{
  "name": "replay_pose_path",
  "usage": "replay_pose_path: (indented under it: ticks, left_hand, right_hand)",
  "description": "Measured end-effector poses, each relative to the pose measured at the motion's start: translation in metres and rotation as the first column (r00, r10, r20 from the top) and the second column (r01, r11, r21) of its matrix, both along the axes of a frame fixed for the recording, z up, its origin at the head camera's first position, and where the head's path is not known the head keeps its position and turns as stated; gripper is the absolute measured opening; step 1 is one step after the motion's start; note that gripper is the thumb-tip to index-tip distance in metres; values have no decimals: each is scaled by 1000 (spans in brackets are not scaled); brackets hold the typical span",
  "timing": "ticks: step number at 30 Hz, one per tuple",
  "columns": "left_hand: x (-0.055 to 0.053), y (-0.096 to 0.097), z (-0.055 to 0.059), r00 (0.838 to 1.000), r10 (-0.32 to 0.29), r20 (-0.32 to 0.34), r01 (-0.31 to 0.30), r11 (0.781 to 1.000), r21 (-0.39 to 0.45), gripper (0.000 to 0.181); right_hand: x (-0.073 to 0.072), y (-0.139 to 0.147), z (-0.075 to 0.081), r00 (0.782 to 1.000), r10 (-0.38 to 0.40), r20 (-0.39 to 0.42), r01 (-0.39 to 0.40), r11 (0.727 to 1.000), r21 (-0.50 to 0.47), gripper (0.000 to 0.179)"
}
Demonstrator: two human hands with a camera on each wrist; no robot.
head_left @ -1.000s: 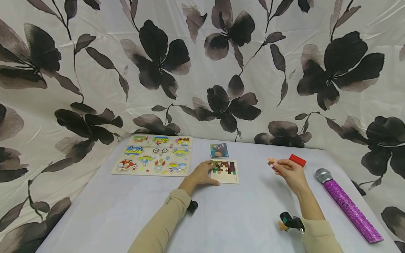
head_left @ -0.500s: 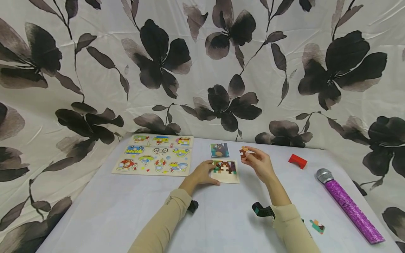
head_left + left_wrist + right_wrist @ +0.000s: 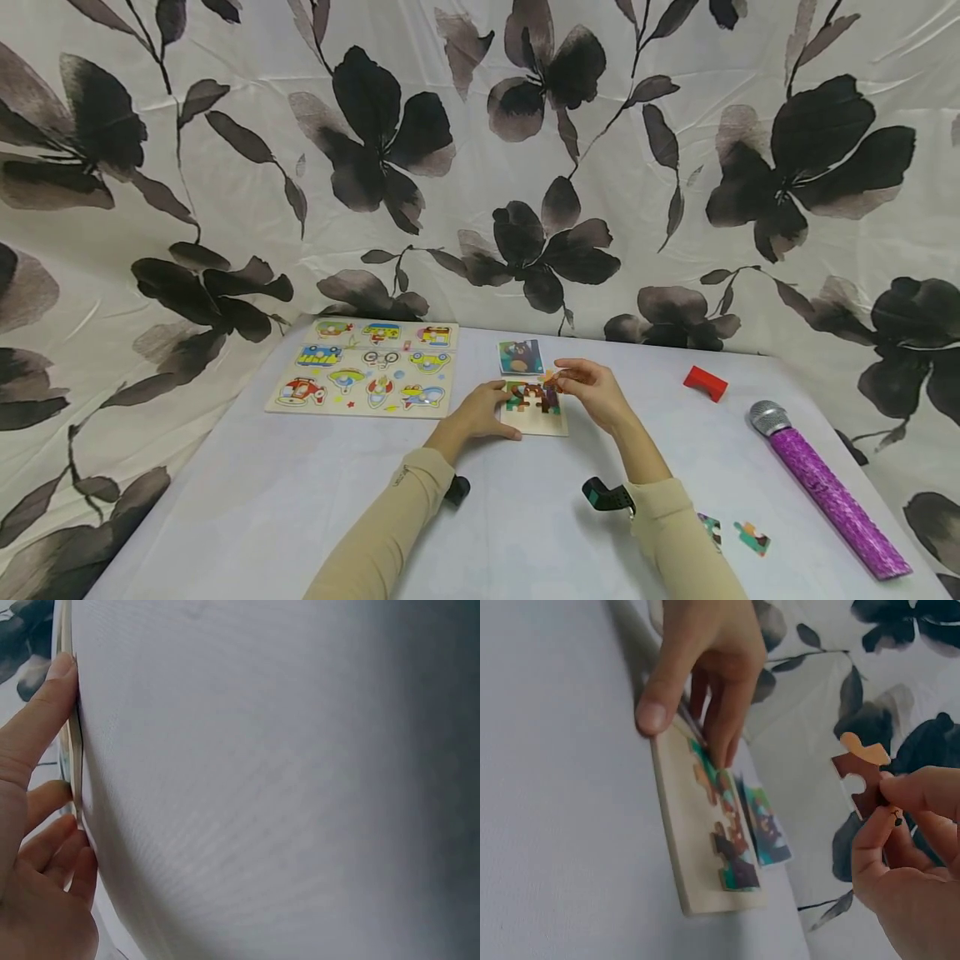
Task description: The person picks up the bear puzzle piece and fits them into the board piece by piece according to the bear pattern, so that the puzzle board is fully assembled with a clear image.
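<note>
My left hand point(image 3: 478, 414) steadies a small wooden puzzle board point(image 3: 553, 426), thumb at the near edge and fingers at its left side. In the left wrist view, thumb and fingers span the board's edge. Part of a bear picture is fitted in the upper half of the board; bare wood shows below. Between thumb and fingertips, my right hand point(image 3: 596, 398) pinches a brown and orange jigsaw piece point(image 3: 870, 774). That piece is held up off the board, over its upper right corner in the head view. A bear picture card point(image 3: 520, 357) lies just behind the board.
A vehicle peg puzzle point(image 3: 363, 371) lies to the left. On the right are a red block point(image 3: 705, 382) and a purple glittery microphone point(image 3: 832, 492). Two loose jigsaw pieces lie near the right sleeve, one a green piece point(image 3: 752, 538). A floral cloth point(image 3: 480, 167) hangs behind.
My right hand has carried the jigsaw piece leftward from beside the red block to the board's upper right, then lower. The left hand has stayed on the board.
</note>
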State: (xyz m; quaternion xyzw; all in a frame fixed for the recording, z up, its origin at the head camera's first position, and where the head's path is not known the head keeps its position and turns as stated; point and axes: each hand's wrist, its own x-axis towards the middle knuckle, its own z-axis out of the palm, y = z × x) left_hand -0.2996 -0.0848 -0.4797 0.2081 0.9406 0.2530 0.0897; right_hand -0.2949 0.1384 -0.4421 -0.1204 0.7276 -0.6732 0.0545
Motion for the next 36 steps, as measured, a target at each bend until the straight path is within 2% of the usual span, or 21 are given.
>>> replay_pose_path:
  ticks: [4,9,11,14,18,22,28,31,33,36]
  left_hand:
    - [-1,0,-1,1000,-5,-1,5,1000,-8,77]
    - [-2,0,-1,1000,1,2,-1,1000,0,77]
    - [-3,0,-1,1000,3,3,-3,1000,0,77]
    - [-3,-1,0,1000,0,1,0,1000,5,77]
    - [-2,-1,1,1000,-5,-4,5,1000,8,77]
    - [-1,0,2,1000,-13,-9,13,1000,7,76]
    - [1,1,3,999,-26,-25,26,1000,11,75]
    - [2,1,3,999,-25,-32,26,1000,13,75]
    - [2,0,3,999,-25,-35,26,1000,15,75]
    - [1,0,2,999,-25,-41,25,1000,3,76]
  right_hand:
    - [-4,0,-6,998,41,-50,-33,989,144,31]
    - [-8,-6,-10,990,96,-105,-57,944,326,27]
    - [-11,-11,-12,985,103,-141,-37,912,410,28]
    - [-14,-20,-16,972,131,-194,-8,849,529,27]
    - [-18,-31,-20,963,180,-199,-14,776,631,23]
    - [-18,-39,-25,952,218,-213,-8,718,696,22]
    - [-10,-42,-30,902,314,-297,35,633,773,24]
    - [-6,-42,-32,880,350,-321,71,570,818,26]
    - [-4,-42,-33,873,356,-334,103,536,838,28]
    - [-1,-41,-35,871,347,-347,135,511,849,29]
